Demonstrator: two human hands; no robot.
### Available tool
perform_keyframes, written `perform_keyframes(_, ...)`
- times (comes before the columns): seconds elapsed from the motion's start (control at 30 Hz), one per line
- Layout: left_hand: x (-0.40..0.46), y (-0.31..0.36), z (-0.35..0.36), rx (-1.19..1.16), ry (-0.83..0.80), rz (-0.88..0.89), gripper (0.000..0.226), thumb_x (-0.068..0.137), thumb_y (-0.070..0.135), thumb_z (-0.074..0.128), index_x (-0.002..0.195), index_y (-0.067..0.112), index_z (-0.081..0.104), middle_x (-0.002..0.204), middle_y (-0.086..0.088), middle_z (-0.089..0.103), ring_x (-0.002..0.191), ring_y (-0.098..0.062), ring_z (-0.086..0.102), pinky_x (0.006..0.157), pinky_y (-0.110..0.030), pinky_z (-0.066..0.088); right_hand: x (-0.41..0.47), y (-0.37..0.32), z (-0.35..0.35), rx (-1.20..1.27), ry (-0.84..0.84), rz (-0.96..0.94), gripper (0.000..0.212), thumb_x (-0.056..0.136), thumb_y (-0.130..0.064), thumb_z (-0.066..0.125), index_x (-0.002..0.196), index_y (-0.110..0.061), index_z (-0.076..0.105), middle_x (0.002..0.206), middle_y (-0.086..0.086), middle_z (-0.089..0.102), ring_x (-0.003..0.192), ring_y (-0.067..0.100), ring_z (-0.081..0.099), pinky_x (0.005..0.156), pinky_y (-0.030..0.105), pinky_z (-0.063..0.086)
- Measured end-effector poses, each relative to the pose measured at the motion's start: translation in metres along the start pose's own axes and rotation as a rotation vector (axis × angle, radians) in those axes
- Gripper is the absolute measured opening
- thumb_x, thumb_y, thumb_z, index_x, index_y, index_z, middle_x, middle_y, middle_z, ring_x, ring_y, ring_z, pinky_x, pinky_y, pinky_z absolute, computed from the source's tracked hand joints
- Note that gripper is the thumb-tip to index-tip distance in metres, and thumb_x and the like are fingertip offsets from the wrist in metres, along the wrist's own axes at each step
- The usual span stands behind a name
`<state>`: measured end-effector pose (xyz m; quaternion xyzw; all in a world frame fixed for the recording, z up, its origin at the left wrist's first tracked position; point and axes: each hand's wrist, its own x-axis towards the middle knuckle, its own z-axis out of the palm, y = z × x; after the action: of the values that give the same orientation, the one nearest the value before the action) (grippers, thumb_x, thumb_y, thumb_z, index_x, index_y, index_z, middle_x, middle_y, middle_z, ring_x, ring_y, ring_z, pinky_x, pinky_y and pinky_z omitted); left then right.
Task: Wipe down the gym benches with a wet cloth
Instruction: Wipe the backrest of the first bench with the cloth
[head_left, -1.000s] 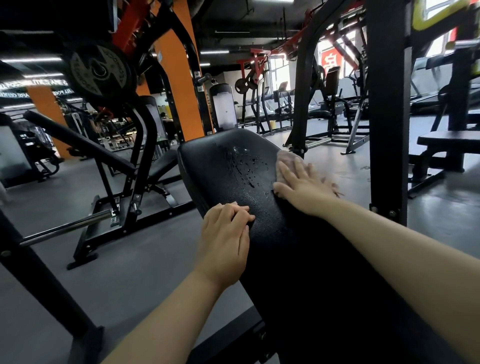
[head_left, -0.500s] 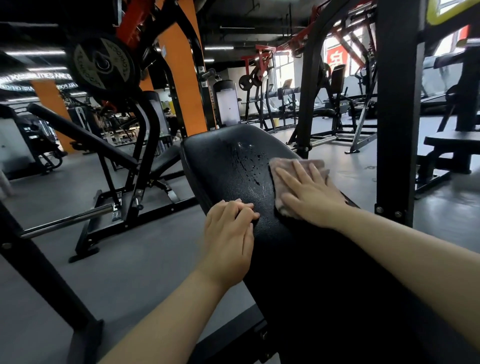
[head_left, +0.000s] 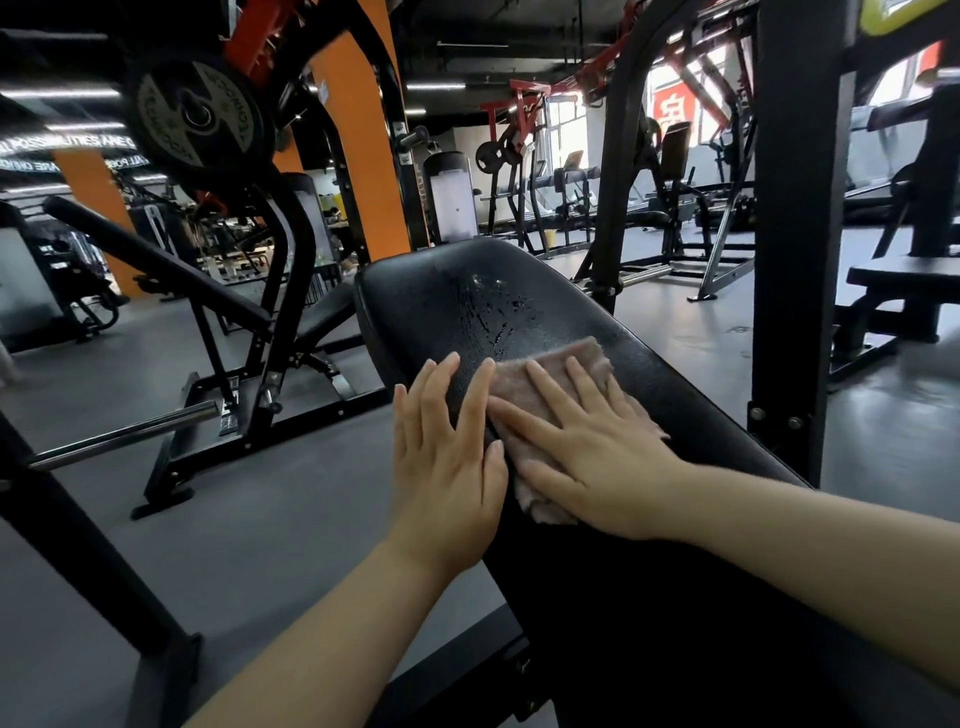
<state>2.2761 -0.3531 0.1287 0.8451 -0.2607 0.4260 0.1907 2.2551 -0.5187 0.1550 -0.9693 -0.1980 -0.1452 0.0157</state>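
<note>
Your right hand (head_left: 597, 457) lies flat on the cloth (head_left: 550, 410), fingers straight and spread, pressing it onto the black bench (head_left: 649, 395). Your left hand (head_left: 447, 462) rests beside it on the pad's left edge, fingers straight and a little apart, holding nothing; its thumb side sits just beside the cloth, perhaps touching it.

The relation that matters: the bench's long axis runs from you, at lower right, up and away to its rounded far end at upper left, and the water streaks (head_left: 493, 312) (beaded, not yet spread) lie straight ahead of your right fingertips, farther up the pad. The cloth is a rumpled rectangle, its longer side lying roughly along that same axis, with its far corner reaching past your fingers toward the wet patch and its near end bunched under your wrist.

The right hand is the one on the cloth and the nearer to the streaks, so the next stroke is likely a push forward along the pad. The left hand looks placed to steady you, not to wipe. The pad's near half is in shadow; whether it is wet I cannot tell.
</note>
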Motion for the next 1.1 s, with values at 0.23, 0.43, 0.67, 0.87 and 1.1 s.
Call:
perform_keyframes(0.23,-0.001,-0.001,0.001,0.054,-0.045,-0.043,0.062,0.087,0.029,0.027,0.145,0.019,0.010,0.147,-0.009,0.012,0.140,-0.030,0.011,0.116,-0.042,-0.001,0.069,0.015,-0.010,0.063,0.034,0.013,0.051,0.097,-0.056,0.021,0.144,-0.054,-0.001,0.159,-0.006,-0.012,0.145,0.025,-0.016,0.117,0.049,-0.008)
perform_keyframes(0.43,0.005,0.003,-0.010,0.144,-0.241,-0.099,0.074,0.081,0.041,0.006,0.148,0.019,0.028,0.152,-0.013,0.020,0.143,-0.028,0.005,0.112,-0.035,-0.010,0.075,0.067,-0.006,0.138,0.037,0.325,0.052,0.095,-0.061,0.015,0.142,-0.056,-0.005,0.159,-0.005,-0.013,0.145,0.031,-0.012,0.114,0.049,-0.010)
perform_keyframes(0.67,0.006,0.004,-0.012,0.146,-0.280,-0.111,0.078,0.079,0.043,0.002,0.146,0.017,0.034,0.151,-0.016,0.022,0.143,-0.032,0.008,0.116,-0.040,-0.001,0.031,0.070,0.002,0.157,0.062,0.427,0.051,0.095,-0.060,0.018,0.143,-0.056,-0.001,0.159,-0.006,-0.010,0.146,0.030,-0.004,0.115,0.049,0.006)
perform_keyframes(0.87,0.004,0.008,-0.017,0.135,-0.326,-0.145,0.080,0.078,0.045,-0.002,0.148,0.019,0.026,0.154,-0.013,0.014,0.144,-0.028,0.000,0.117,-0.039,-0.003,-0.024,0.072,0.016,0.215,0.054,0.491,0.053,0.094,-0.058,0.021,0.144,-0.054,0.001,0.160,-0.005,-0.008,0.146,0.026,0.001,0.117,0.049,0.009)
perform_keyframes(1.1,0.004,0.011,-0.016,0.131,-0.316,-0.147,0.083,0.076,0.046,-0.001,0.147,0.015,0.030,0.153,-0.017,0.018,0.144,-0.032,0.005,0.116,-0.040,-0.003,-0.092,0.047,0.021,0.174,-0.018,0.571,0.056,0.091,-0.061,0.010,0.143,-0.054,-0.007,0.159,-0.003,-0.014,0.145,0.029,-0.010,0.116,0.050,0.001)
